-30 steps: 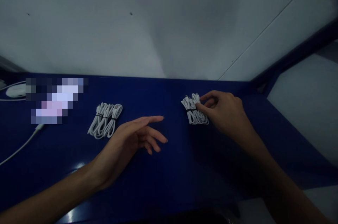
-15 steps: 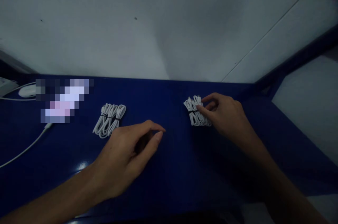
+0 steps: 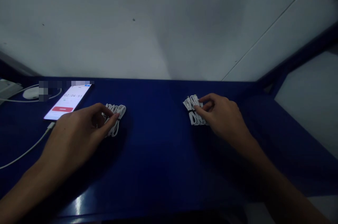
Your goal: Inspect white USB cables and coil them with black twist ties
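Note:
Two groups of white cables with black ties lie apart on the blue table [image 3: 155, 146]. The left cable bundles [image 3: 119, 111] are partly covered by my left hand [image 3: 81, 129], whose thumb and fingertips close on them from the left. At the right cable bundles [image 3: 193, 113], my right hand [image 3: 221, 113] has its thumb and index finger pinched on the right side. The far part of that group is hidden behind my right fingers.
A lit phone [image 3: 70, 101] with a white cord [image 3: 31, 148] plugged in lies at the left. Beyond it sit a white rounded device [image 3: 30, 93] and more cord. A pale wall [image 3: 118, 48] rises behind the table; a blue frame bar [image 3: 298, 55] slants at the right.
My left hand has moved left, from the middle of the table onto the left cable bundles. My right hand has stayed at the right bundles, almost unmoved.

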Motion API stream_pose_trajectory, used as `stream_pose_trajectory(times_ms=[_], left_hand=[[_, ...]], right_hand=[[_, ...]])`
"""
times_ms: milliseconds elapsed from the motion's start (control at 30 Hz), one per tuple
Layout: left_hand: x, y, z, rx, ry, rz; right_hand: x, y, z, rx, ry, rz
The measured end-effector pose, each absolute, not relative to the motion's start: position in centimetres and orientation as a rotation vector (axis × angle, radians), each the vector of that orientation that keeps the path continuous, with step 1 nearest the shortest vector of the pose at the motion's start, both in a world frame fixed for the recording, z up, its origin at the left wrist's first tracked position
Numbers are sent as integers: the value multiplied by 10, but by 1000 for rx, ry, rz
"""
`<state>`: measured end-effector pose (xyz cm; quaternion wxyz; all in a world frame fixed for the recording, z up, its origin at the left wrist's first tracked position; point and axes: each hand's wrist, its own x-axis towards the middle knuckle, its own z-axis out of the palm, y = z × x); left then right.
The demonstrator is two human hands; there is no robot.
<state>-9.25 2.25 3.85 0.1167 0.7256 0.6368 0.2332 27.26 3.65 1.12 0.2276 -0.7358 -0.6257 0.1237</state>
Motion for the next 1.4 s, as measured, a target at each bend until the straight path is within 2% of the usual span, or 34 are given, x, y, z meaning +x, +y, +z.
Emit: stream_pose_trajectory(times_ms=[167,367,567,667,1000,1200,1400], left_hand=[[-90,25,33,2195,1934,661],[-90,25,24,2299,1892,794],[-80,24,33,2198,2102,327],[-78,25,34,2204,2133,248],[-79,21,23,2260,2191,334],[-77,22,19,2306,2144,217],[-76,18,14,2397,2146,277]], right_hand=[[272,36,15,-1992,-1689,295],[273,34,11,-2014,-1722,170],[273,34,5,-2064,-1747,118],[272,32,6,-2070,-1748,85],[270,29,9,-1998,-1710,44],[268,27,9,-1936,-1682,42],[260,24,13,-1800,-1659,-72]])
